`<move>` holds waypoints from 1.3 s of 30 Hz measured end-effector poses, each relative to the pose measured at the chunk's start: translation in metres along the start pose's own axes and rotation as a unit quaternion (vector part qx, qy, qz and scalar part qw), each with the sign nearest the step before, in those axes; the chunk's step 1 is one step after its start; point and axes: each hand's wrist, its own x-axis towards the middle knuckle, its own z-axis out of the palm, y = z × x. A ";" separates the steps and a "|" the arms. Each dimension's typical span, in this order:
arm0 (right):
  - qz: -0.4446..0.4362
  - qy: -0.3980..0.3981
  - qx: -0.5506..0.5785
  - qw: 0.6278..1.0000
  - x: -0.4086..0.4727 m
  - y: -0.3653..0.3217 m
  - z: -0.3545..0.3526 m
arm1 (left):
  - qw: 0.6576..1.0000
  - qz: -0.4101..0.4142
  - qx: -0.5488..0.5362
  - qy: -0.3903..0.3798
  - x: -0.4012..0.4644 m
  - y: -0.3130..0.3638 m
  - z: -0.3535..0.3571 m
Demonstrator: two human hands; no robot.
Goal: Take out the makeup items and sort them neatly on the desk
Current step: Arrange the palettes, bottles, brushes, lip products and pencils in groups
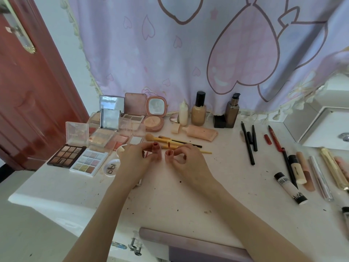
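Note:
Over the middle of the white desk [170, 201], my left hand [135, 157] grips a small reddish lip-gloss tube [157, 151], held upright with its mouth showing. My right hand [184, 157] pinches the tube's cap [169, 155], whose applicator wand [169, 144] points up. Tube and cap are a few centimetres apart. Open eyeshadow palettes [66, 156] [88, 163] and compacts [154, 120] lie at the left. Foundation bottles [198, 110] [233, 110] stand at the back. Yellow-handled brushes [170, 140] lie just behind my hands. Pencils [248, 142] and tubes [290, 188] lie in rows on the right.
A white drawer unit [321, 125] stands at the right rear. A lilac curtain with heart prints [207, 53] hangs behind the desk, and a red door [28, 91] is at the left. A purple pouch or chair edge [188, 241] sits at the desk's near side. A round jar lid [111, 167] lies near the palettes.

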 end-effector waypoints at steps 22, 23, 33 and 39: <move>0.014 0.057 0.040 0.997 -0.041 0.009 -0.088 | 0.982 0.176 -0.035 0.064 -0.047 0.067 0.031; 0.012 0.069 0.022 0.997 -0.047 0.014 -0.103 | 0.982 0.184 -0.033 0.032 -0.048 0.078 0.041; 0.152 0.051 -0.210 0.964 -0.113 0.080 -0.195 | 0.960 0.197 0.113 -0.162 -0.044 0.109 0.148; 0.162 0.071 -0.230 0.957 -0.126 0.090 -0.187 | 0.957 0.215 0.144 -0.134 -0.047 0.101 0.162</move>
